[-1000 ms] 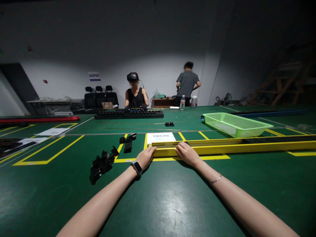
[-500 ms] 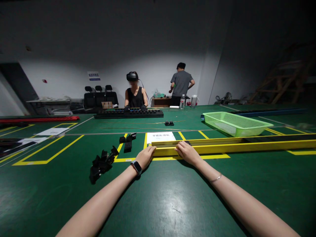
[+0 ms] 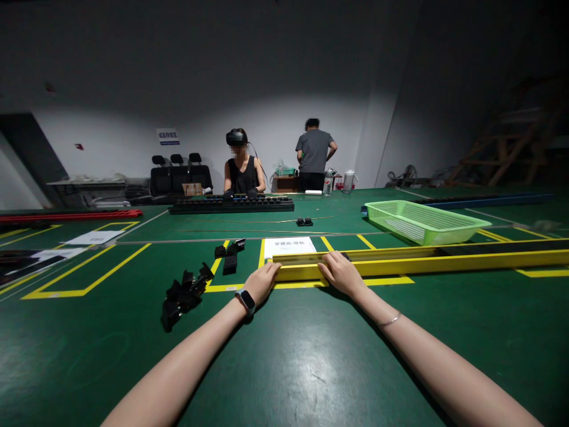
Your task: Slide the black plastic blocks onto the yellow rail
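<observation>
A long yellow rail with a channel along it lies across the table to the right edge. My left hand, with a watch at its wrist, is closed on the rail's left end. My right hand reaches over the near wall into the channel, fingers bent on a small black block that mostly hides behind the hand. Left of the rail lies a heap of black plastic blocks. Several more black blocks sit between that heap and the rail.
A green basket stands beyond the rail. A printed sheet lies behind its left end. Two small black parts rest farther back. Across the table a person in a headset works at black rails; another person stands behind.
My right hand has slid slightly right along the rail, and the black block with it. My left hand and the rail stay put. The standing person has shifted left and turned away.
</observation>
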`<state>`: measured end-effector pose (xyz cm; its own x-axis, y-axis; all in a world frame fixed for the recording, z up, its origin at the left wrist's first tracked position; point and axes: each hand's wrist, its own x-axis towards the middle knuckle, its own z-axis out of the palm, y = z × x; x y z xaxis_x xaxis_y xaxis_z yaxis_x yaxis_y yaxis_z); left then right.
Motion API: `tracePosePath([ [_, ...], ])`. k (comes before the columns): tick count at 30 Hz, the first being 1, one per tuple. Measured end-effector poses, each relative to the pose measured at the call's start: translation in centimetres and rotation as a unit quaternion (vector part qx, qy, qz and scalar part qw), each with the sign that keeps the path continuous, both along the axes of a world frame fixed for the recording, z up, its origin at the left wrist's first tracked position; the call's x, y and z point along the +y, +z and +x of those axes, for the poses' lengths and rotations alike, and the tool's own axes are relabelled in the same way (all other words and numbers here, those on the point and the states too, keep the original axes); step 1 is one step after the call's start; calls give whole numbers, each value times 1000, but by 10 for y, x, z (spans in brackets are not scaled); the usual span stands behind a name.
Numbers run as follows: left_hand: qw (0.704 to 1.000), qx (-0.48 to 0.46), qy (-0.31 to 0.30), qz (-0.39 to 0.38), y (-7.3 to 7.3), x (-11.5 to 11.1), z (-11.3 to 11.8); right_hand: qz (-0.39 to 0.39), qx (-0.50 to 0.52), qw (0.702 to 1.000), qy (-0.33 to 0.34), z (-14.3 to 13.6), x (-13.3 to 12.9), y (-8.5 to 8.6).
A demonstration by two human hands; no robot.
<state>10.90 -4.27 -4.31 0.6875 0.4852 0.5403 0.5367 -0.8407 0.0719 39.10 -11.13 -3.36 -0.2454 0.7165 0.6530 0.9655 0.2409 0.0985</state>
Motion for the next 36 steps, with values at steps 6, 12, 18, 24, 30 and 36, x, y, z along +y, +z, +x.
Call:
tracePosePath([
  [6, 1000, 7, 4, 4, -2, 1, 0, 16, 14, 999, -26, 3, 0, 1],
  [12, 1000, 12, 10, 7, -4, 3, 0, 26, 17, 999, -44, 5, -1, 1],
  [18, 1000, 10, 8, 7, -3, 2, -1, 41, 13, 997, -69, 8, -2, 2],
  [24, 1000, 10, 7, 10, -1, 2, -1, 53, 11, 995, -86, 16, -4, 2],
  [30, 1000, 8, 7, 12, -1, 2, -1, 66, -8, 993, -94, 22, -4, 1],
  [36, 1000, 10, 8, 12, -2, 2, -1, 71, -15, 992, -104, 27, -2, -1],
])
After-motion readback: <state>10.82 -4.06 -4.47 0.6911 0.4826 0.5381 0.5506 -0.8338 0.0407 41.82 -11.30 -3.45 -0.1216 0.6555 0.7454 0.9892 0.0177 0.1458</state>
